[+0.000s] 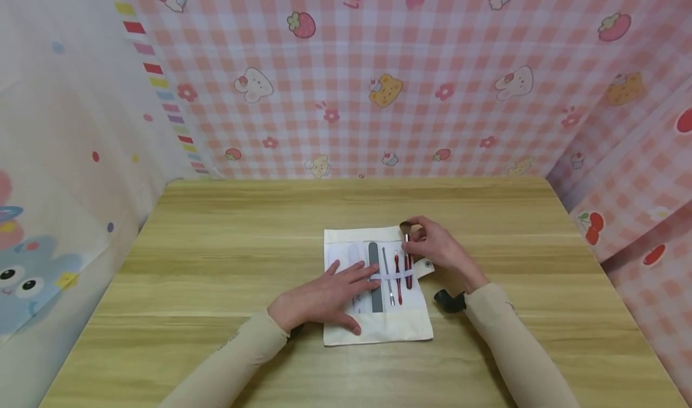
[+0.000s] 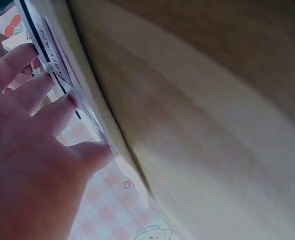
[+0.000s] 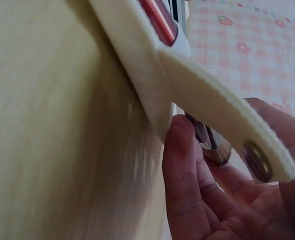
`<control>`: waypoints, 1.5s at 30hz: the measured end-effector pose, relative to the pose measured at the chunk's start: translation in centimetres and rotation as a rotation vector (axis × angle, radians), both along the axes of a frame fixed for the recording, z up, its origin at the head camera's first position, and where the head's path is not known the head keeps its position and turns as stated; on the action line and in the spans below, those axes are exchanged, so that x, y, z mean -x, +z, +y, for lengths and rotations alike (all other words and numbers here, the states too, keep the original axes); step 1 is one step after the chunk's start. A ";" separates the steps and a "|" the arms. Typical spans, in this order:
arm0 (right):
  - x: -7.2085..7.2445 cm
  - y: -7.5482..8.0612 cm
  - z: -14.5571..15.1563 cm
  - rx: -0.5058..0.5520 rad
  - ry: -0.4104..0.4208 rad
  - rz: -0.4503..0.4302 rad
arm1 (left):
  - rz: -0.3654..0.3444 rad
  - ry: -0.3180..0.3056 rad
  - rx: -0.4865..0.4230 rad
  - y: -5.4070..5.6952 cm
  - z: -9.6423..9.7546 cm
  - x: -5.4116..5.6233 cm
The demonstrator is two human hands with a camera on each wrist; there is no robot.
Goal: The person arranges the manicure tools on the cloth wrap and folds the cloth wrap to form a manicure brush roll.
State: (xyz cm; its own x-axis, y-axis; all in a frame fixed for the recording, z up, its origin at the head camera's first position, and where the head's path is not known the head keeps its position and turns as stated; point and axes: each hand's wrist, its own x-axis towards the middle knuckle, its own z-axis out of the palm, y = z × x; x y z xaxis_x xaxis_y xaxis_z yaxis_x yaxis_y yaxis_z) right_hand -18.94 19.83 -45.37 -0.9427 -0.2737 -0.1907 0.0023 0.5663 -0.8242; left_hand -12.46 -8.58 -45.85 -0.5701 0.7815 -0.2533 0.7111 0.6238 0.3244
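Red-handled, brown-bristled brush (image 1: 408, 263) lies under the white elastic band (image 1: 390, 276) of an opened cream fabric roll (image 1: 384, 330) on the pale wood-grain table (image 1: 227, 246); the person's right hand (image 1: 437, 244) pinches its neck, while the left hand (image 1: 331, 295), fingers spread, rests across the roll, I'd guess to steady it.

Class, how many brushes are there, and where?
1: the brush at the right edge of the white pouch, pinched by the right hand. The left hand partly covers the pouch, so others may be hidden.
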 end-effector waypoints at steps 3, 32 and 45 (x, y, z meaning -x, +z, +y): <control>-0.1 0.0 0.0 0.023 0.009 0.004 | -0.006 0.002 -0.007 0.0 0.0 0.0; 0.4 -0.3 -0.1 -0.158 0.098 0.013 | -0.022 -0.002 -0.027 0.0 -0.1 0.0; -1.1 -0.1 1.1 -0.100 0.075 0.086 | 0.005 0.003 0.003 0.1 0.0 -0.1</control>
